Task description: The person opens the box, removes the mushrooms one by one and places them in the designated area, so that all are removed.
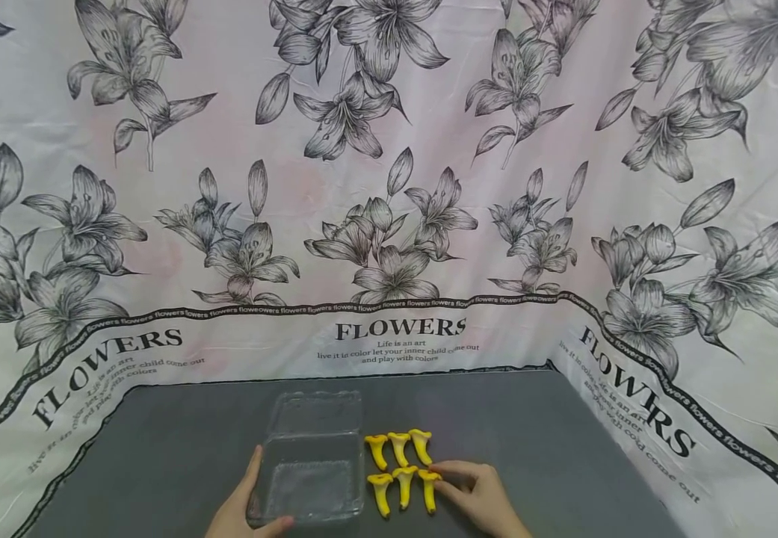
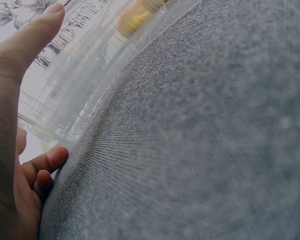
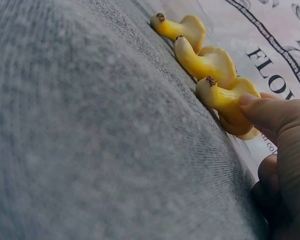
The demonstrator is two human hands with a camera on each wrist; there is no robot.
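Observation:
Yellow trumpet-shaped mushrooms, like chanterelles, lie in two rows of three on the dark grey tabletop. My right hand (image 1: 476,492) pinches the cap of the right-hand mushroom (image 1: 429,495) in the near row, thumb in front and index finger behind. The right wrist view shows that mushroom (image 3: 220,97) beside its row mates, stem ends toward the camera. Left of them stands a clear plastic clamshell box (image 1: 315,515), its lid (image 1: 318,413) raised at the back. My left hand (image 1: 244,501) holds the box at its near left corner, fingers along the side and thumb at the front.
The grey tabletop (image 1: 530,426) extends on both sides of the box and mushrooms. A white cloth (image 1: 402,340) with drawn lilies and "FLOWERS" lettering rises at the back and along both sides. The far row of mushrooms (image 1: 398,446) lies just behind the near one.

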